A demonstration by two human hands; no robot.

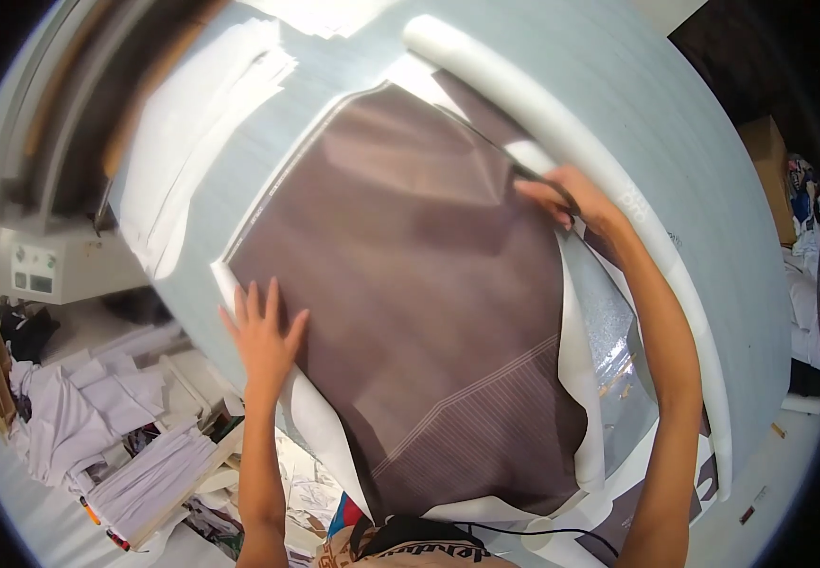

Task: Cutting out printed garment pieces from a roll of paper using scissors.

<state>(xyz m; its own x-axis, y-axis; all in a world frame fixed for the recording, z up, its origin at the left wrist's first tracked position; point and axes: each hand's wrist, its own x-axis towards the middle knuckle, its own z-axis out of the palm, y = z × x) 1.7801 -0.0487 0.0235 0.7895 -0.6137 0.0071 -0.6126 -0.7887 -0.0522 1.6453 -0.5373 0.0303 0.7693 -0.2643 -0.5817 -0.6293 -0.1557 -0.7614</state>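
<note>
1. Brown sheet [410,265], head view: broad and thin, it lies on the pale blue-grey tabletop [713,170] before the person, between the two hands. White, apparently its reverse, shows along the curling lower margins.
2. Left hand [263,331]: laid flat at the sheet's left margin, fingers well spread, gripping nothing.
3. Right hand [588,201]: fingers curled around dark scissors [529,174] at the upper right margin; how far the blades are parted cannot be made out.
4. White roll [523,85]: alongside the sheet's right side, passing under the right forearm.
5. Handling, as judged: light, pliable, slightly springy, probably smooth enough to slide; the soft folds near the scissors suggest that it creases readily.
6. Hold, as judged: best steadied by a flat palm just inside the margin, since a pinch at the curled lower edge could buckle it.
</note>
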